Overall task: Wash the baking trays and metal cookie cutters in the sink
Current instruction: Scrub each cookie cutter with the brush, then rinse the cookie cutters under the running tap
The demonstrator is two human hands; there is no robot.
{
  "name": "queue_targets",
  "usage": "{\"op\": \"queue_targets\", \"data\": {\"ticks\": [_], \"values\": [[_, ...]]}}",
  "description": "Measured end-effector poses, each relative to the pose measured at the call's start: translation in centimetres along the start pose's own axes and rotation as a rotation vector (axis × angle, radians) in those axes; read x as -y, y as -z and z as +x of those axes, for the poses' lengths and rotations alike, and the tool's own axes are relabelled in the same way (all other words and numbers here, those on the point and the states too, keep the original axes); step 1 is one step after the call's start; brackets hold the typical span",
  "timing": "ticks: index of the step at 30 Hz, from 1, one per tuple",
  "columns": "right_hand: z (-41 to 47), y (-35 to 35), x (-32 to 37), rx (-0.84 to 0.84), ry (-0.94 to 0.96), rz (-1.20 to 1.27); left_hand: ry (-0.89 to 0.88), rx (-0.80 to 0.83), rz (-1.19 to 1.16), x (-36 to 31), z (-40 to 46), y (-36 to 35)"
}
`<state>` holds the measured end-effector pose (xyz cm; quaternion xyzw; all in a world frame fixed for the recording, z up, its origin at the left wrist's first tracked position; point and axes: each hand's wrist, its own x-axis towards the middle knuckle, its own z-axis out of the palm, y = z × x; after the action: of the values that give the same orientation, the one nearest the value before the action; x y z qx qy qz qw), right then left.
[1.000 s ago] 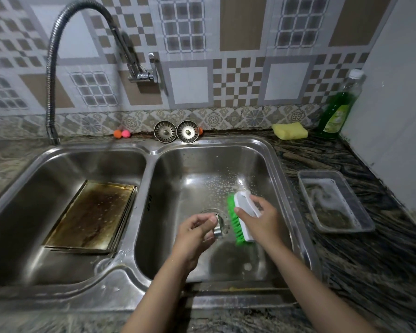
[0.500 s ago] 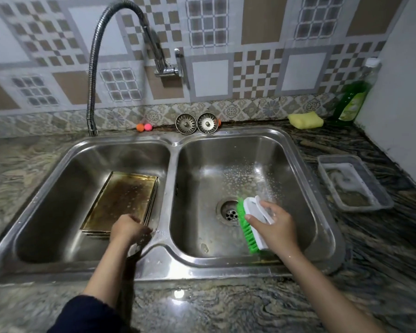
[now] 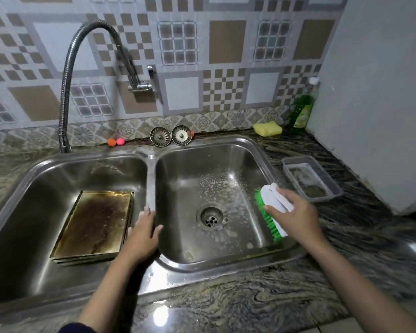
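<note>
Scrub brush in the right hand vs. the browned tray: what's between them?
Head view: right basin's drain, then the left hand on the sink divider.

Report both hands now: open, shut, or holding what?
Left hand: open, resting on the sink divider.
Right hand: holding the scrub brush.

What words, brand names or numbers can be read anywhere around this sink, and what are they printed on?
No text can be read in this picture.
Green bottle in the back right corner: it carries a pale label, but the print is too small and blurred to read.
Scrub brush in the right hand: no marking visible.
Baking tray, sink and wall tiles: patterns and stains only, no lettering.
</note>
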<state>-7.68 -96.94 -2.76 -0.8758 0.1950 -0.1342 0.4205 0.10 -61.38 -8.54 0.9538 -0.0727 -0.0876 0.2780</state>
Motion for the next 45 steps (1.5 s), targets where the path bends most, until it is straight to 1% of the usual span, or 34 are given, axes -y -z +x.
{"op": "queue_targets", "data": {"ticks": [2, 4, 9, 12, 14, 17, 19, 21, 24, 25, 28, 32, 35, 39, 42, 45], "values": [[0.1, 2.4, -1.1, -0.027, -0.019, -0.086, 0.020, 0.075, 0.067, 0.2, 0.1, -0.9], [0.0, 4.5, -2.5, -0.040, -0.049, -0.200, 0.032, 0.095, 0.123, 0.3, -0.1, -1.3], [-0.9, 7.6, -6.1, -0.089, -0.160, -0.377, 0.030, 0.124, 0.199, 0.4, 0.1, -1.4], [-1.5, 7.5, -7.6, -0.091, -0.145, -0.490, 0.013, 0.122, 0.221, 0.3, 0.0, -1.2], [-1.6, 7.1, -7.4, -0.068, -0.162, -0.606, 0.003, 0.134, 0.225, 0.3, 0.1, -0.9], [-2.1, 5.8, -5.4, -0.106, -0.240, -0.880, -0.006, 0.169, 0.179, 0.3, 0.2, 0.3], [-2.8, 4.2, -3.5, -0.136, -0.201, -0.940, -0.017, 0.164, 0.097, 0.2, -0.1, 1.6], [-3.6, 2.0, -1.5, -0.112, -0.071, -0.906, -0.040, 0.115, 0.019, 0.1, -0.8, 2.7], [-4.4, -2.2, 2.4, -0.023, 0.121, -0.792, -0.082, 0.038, -0.061, 0.4, -2.2, 4.5], [-4.4, -3.7, 3.9, 0.004, 0.178, -0.748, -0.111, -0.011, -0.081, 0.5, -2.6, 5.2], [-3.8, -8.5, 9.0, 0.086, 0.306, -0.598, -0.170, -0.160, -0.140, 0.4, -3.7, 8.1], [-2.0, -13.7, 15.9, 0.152, 0.447, -0.503, -0.220, -0.321, -0.147, 0.4, -3.3, 13.0], [0.2, -16.3, 21.1, 0.178, 0.525, -0.401, -0.268, -0.467, -0.122, 0.2, -2.5, 17.3], [4.6, -18.6, 27.1, 0.177, 0.589, -0.300, -0.264, -0.593, -0.083, 0.4, -0.5, 21.8], [8.8, -20.2, 30.5, 0.157, 0.593, -0.226, -0.264, -0.622, -0.040, 0.9, 2.1, 24.4], [13.7, -21.6, 33.0, 0.152, 0.555, -0.232, -0.259, -0.609, -0.036, 1.5, 5.2, 26.2]]}}
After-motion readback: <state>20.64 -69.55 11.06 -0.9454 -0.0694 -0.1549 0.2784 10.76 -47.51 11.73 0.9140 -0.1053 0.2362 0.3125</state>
